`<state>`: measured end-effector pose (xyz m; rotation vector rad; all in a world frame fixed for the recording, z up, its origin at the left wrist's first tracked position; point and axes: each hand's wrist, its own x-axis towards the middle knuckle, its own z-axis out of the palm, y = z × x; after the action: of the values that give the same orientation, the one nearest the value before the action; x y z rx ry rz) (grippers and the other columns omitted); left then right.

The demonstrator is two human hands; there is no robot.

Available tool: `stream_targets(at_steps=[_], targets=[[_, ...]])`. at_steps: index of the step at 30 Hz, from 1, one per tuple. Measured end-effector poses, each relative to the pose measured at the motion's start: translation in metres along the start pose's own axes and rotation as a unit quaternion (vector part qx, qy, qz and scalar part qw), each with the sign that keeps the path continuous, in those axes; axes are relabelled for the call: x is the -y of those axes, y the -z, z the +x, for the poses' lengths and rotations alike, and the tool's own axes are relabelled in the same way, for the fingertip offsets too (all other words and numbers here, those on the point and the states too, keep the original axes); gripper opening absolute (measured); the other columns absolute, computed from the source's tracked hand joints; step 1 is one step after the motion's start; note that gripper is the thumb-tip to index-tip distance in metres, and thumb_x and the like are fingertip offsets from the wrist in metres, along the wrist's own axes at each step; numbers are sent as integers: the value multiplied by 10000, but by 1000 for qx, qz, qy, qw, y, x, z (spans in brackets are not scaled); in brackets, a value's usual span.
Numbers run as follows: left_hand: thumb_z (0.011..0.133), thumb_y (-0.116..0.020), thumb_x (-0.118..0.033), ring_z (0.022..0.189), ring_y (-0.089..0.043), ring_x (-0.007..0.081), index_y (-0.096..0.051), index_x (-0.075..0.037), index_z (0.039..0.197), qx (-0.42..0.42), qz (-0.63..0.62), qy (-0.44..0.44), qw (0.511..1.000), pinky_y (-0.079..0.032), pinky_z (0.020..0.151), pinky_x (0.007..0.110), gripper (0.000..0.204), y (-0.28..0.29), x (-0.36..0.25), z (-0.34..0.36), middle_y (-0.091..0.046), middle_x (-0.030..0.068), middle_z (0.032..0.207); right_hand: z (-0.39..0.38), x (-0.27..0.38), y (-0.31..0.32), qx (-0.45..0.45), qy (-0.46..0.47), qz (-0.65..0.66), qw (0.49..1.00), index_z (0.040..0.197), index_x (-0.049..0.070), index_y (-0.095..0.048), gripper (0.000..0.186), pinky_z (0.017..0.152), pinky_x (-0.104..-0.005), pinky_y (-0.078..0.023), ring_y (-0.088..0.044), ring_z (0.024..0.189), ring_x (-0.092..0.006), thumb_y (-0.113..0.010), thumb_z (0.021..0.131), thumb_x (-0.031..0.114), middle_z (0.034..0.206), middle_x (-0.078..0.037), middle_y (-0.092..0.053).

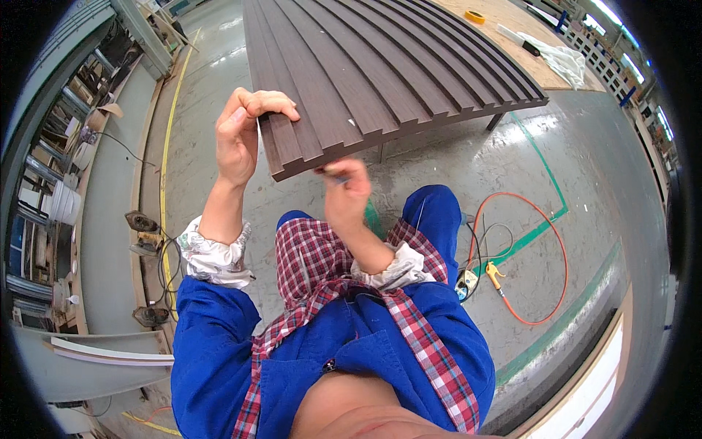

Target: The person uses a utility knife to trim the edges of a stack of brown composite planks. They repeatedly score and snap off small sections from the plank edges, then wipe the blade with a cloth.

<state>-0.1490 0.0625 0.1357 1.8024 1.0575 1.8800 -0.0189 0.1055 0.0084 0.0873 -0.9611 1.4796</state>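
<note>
A dark brown grooved slatted panel (380, 80) stretches away from me, its near end raised off the floor on dark legs. My left hand (245, 135) grips the panel's near left corner, with fingers curled over the top slat. My right hand (344, 186) is just below the front edge at the left, blurred, its fingers bent round something small that I cannot make out.
A pale board (508, 18) at the back right carries a yellow tape roll (474, 17) and white cloth (567, 62). An air gun (493, 276) with an orange hose (559, 249) lies right of my knees. Shelving (51, 190) and cables run along the left.
</note>
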Motion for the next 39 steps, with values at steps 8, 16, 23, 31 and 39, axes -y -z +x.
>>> stream_targets(at_steps=[8,16,23,31,39], targets=[[735,-684,-584,1094,-531,316,-444,-76,1029,35,152,-111,981,-300,1032,485,634,1,2,-14,-610,179,1077,47,34,39,-107,4,98,989,1043,36,-492,154,734,-287,-489,-588,838,-154,-571,911,50,991,-86,-605],[626,-851,-231,1143,-536,378,-498,-50,1095,-13,450,-263,853,-401,988,499,614,-23,1,-33,-585,197,1189,28,91,81,-65,-63,-29,995,1105,26,-524,232,655,-232,-469,-570,781,-119,-592,883,32,954,-82,-618],[616,-859,-190,1009,-612,359,-517,-43,1036,-44,468,-322,822,-515,836,414,562,-21,-3,-31,-638,174,1096,60,85,88,-30,-11,-6,999,1057,55,-544,167,789,-296,-456,-574,863,-165,-590,897,38,980,-80,-617],[618,-851,-392,960,-609,337,-493,-51,1113,-6,485,-326,811,-499,819,411,699,-21,-6,-23,-636,161,1072,83,43,68,-64,58,134,987,1018,39,-563,137,791,-335,-515,-609,891,-161,-617,894,65,1001,-63,-634],[907,-389,-612,898,-612,288,-310,-14,1324,-23,310,-217,925,-448,846,392,734,-2,-4,-18,-634,221,979,89,37,73,-58,43,150,986,1058,53,-572,171,775,-310,-505,-614,865,-151,-620,898,87,987,-53,-645]])
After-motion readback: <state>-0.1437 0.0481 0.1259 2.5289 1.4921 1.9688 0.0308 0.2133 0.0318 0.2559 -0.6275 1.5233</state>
